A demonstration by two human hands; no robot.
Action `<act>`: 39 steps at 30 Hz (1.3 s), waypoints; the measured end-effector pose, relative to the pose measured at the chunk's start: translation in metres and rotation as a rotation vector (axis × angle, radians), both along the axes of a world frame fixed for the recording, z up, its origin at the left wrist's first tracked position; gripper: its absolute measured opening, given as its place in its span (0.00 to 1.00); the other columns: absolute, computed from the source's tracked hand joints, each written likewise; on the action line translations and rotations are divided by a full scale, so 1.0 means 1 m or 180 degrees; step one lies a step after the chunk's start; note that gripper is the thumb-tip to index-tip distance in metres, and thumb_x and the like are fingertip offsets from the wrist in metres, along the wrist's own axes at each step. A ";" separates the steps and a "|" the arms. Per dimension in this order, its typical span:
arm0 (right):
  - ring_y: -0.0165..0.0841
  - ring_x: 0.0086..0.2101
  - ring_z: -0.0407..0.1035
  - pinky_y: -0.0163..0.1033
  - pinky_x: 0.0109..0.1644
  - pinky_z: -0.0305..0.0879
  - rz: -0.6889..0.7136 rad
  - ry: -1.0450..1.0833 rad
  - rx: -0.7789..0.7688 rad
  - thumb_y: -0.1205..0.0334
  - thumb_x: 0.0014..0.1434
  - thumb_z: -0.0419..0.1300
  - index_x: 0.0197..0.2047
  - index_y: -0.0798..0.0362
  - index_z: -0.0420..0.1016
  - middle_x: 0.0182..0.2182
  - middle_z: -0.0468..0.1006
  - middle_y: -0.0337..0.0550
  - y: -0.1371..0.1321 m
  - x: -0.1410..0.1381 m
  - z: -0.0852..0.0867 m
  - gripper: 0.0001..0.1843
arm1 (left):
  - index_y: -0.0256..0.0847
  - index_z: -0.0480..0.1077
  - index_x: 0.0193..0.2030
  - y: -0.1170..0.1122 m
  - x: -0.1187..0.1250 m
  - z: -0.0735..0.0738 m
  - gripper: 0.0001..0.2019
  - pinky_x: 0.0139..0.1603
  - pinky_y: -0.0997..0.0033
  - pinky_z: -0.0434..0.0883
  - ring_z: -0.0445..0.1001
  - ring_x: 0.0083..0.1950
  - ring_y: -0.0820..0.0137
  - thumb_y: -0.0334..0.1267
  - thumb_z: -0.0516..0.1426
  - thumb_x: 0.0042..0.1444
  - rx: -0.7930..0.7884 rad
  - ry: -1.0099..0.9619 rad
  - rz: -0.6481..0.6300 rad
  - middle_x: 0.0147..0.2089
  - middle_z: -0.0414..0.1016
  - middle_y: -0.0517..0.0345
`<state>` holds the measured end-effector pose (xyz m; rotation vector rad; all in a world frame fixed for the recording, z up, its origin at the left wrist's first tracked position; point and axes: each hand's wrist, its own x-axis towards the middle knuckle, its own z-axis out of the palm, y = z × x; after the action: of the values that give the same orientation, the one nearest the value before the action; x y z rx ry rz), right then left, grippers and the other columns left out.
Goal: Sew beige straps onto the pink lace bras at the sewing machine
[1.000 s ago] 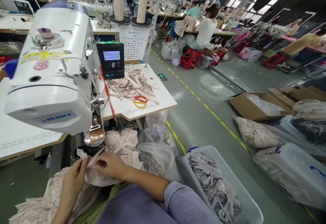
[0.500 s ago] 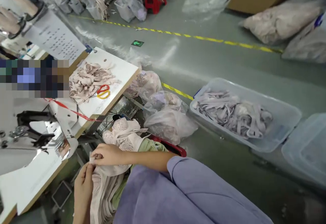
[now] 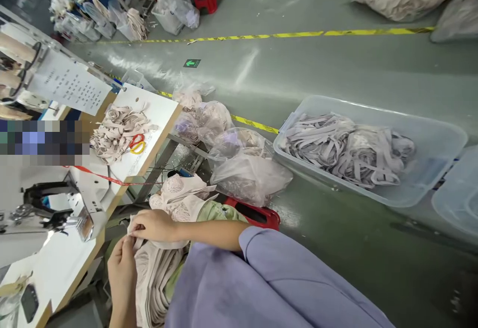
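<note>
My right hand [image 3: 155, 226] pinches the edge of a beige bra piece between thumb and fingers. Just below it, my left hand [image 3: 122, 266] grips the same edge, its fingertips close to the right hand's. The beige bra [image 3: 181, 196], with patterned, lace-like cups, spreads over my lap beyond the right hand. Under the hands hangs a thick stack of layered beige fabric pieces [image 3: 155, 278]. The exact spot held is partly hidden by the fingers.
To the left is a sewing machine [image 3: 52, 203] on a white table [image 3: 149, 99]. Beige strips [image 3: 115, 134] and red-and-yellow scissors [image 3: 137, 144] lie there. Stuffed plastic bags [image 3: 250, 173] and a clear bin [image 3: 436, 134] of greyish straps stand on the floor.
The view has shifted, so the table sits further left and the bin looks larger. Both hands keep their grip on the beige edge, with little movement.
</note>
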<state>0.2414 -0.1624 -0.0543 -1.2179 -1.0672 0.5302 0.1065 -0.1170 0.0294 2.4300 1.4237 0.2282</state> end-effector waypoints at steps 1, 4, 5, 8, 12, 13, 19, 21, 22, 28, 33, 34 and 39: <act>0.30 0.44 0.74 0.31 0.43 0.64 -0.0069 -0.0167 0.0014 0.60 0.64 0.62 0.39 0.50 0.80 0.42 0.81 0.38 0.002 -0.004 0.001 0.05 | 0.40 0.74 0.44 -0.001 0.003 0.000 0.25 0.40 0.68 0.73 0.77 0.45 0.57 0.60 0.49 0.63 0.0030 -0.0121 0.0077 0.41 0.80 0.53; 0.33 0.48 0.74 0.34 0.50 0.65 -0.0153 -0.0513 0.0146 0.62 0.66 0.58 0.41 0.50 0.81 0.46 0.83 0.41 0.003 -0.020 0.002 0.09 | 0.40 0.70 0.34 0.005 0.004 0.001 0.24 0.38 0.71 0.69 0.74 0.38 0.63 0.60 0.50 0.62 -0.0094 -0.0454 0.0142 0.33 0.76 0.57; 0.32 0.47 0.75 0.34 0.50 0.66 -0.0092 -0.0538 0.0145 0.61 0.67 0.58 0.42 0.50 0.81 0.45 0.83 0.41 0.003 -0.022 0.002 0.10 | 0.40 0.68 0.32 0.011 0.001 0.001 0.24 0.35 0.72 0.68 0.71 0.35 0.65 0.60 0.51 0.62 -0.0234 -0.0489 0.0114 0.30 0.74 0.58; 0.29 0.41 0.76 0.31 0.46 0.68 0.0114 -0.0751 -0.0307 0.61 0.68 0.57 0.44 0.50 0.82 0.40 0.84 0.39 0.012 0.002 0.002 0.11 | 0.41 0.64 0.27 0.035 -0.019 0.000 0.24 0.30 0.72 0.63 0.65 0.27 0.70 0.60 0.50 0.62 -0.0591 -0.0441 0.0098 0.24 0.67 0.62; 0.33 0.50 0.71 0.36 0.55 0.64 -0.0471 -0.1489 -0.1300 0.64 0.72 0.45 0.55 0.55 0.76 0.52 0.79 0.50 0.072 0.090 0.020 0.20 | 0.43 0.62 0.23 0.062 -0.054 -0.008 0.24 0.31 0.70 0.61 0.63 0.25 0.68 0.60 0.51 0.59 -0.0783 -0.0467 0.0162 0.20 0.62 0.62; 0.35 0.52 0.69 0.40 0.59 0.61 -0.0555 -0.1650 -0.1465 0.67 0.72 0.42 0.58 0.57 0.74 0.54 0.77 0.55 0.093 0.113 0.028 0.22 | 0.43 0.63 0.22 0.067 -0.060 -0.011 0.24 0.31 0.69 0.62 0.64 0.25 0.68 0.60 0.51 0.59 -0.0853 -0.0496 0.0147 0.20 0.64 0.62; 0.44 0.51 0.70 0.45 0.54 0.61 -0.0278 -0.2699 -0.2492 0.73 0.65 0.51 0.54 0.67 0.73 0.49 0.77 0.67 0.188 0.180 0.059 0.17 | 0.41 0.71 0.30 0.091 -0.078 -0.012 0.21 0.38 0.67 0.67 0.74 0.34 0.62 0.55 0.49 0.63 -0.1368 -0.0826 0.0105 0.31 0.77 0.54; 0.46 0.48 0.71 0.45 0.50 0.63 -0.0077 -0.3030 -0.2701 0.71 0.64 0.53 0.53 0.66 0.74 0.47 0.77 0.67 0.187 0.175 0.056 0.16 | 0.40 0.74 0.33 0.096 -0.081 -0.009 0.20 0.38 0.68 0.68 0.75 0.37 0.62 0.54 0.51 0.63 -0.1530 -0.1075 0.0308 0.34 0.79 0.52; 0.46 0.47 0.72 0.45 0.48 0.64 0.0003 -0.3178 -0.2749 0.69 0.64 0.54 0.54 0.66 0.73 0.47 0.77 0.67 0.180 0.171 0.052 0.18 | 0.40 0.75 0.34 0.099 -0.083 -0.009 0.21 0.38 0.68 0.68 0.75 0.37 0.62 0.54 0.52 0.62 -0.1644 -0.1221 0.0419 0.35 0.80 0.52; 0.39 0.31 0.71 0.42 0.33 0.68 -0.0107 -0.2884 -0.1724 0.50 0.63 0.56 0.54 0.52 0.72 0.35 0.76 0.48 0.068 0.122 0.027 0.20 | 0.39 0.77 0.38 0.114 -0.095 -0.022 0.20 0.34 0.71 0.68 0.74 0.34 0.67 0.56 0.59 0.58 -0.3005 -0.2439 0.1043 0.36 0.80 0.53; 0.38 0.35 0.73 0.45 0.37 0.74 0.0780 -0.2506 -0.1370 0.56 0.58 0.62 0.55 0.50 0.70 0.45 0.76 0.52 0.011 0.025 0.021 0.22 | 0.38 0.77 0.37 0.115 -0.099 -0.030 0.18 0.34 0.73 0.67 0.72 0.33 0.71 0.54 0.62 0.58 -0.3519 -0.2957 0.1077 0.36 0.79 0.54; 0.40 0.37 0.73 0.47 0.39 0.75 0.0721 -0.2537 -0.1272 0.56 0.58 0.62 0.55 0.51 0.69 0.46 0.75 0.53 0.012 0.009 0.021 0.22 | 0.37 0.76 0.36 0.114 -0.099 -0.030 0.18 0.35 0.73 0.67 0.72 0.33 0.71 0.54 0.61 0.58 -0.3504 -0.2951 0.1008 0.35 0.78 0.54; 0.43 0.44 0.75 0.48 0.44 0.76 0.0594 -0.2537 -0.1001 0.56 0.60 0.62 0.55 0.53 0.71 0.47 0.75 0.54 0.040 -0.027 0.021 0.20 | 0.37 0.76 0.39 0.112 -0.097 -0.026 0.19 0.37 0.72 0.68 0.72 0.35 0.70 0.53 0.56 0.62 -0.3244 -0.2740 0.0580 0.36 0.78 0.55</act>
<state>0.2146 -0.1227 -0.0328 -1.6764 -1.8316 0.3583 0.0095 -0.0053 0.0039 1.1424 0.9647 0.3970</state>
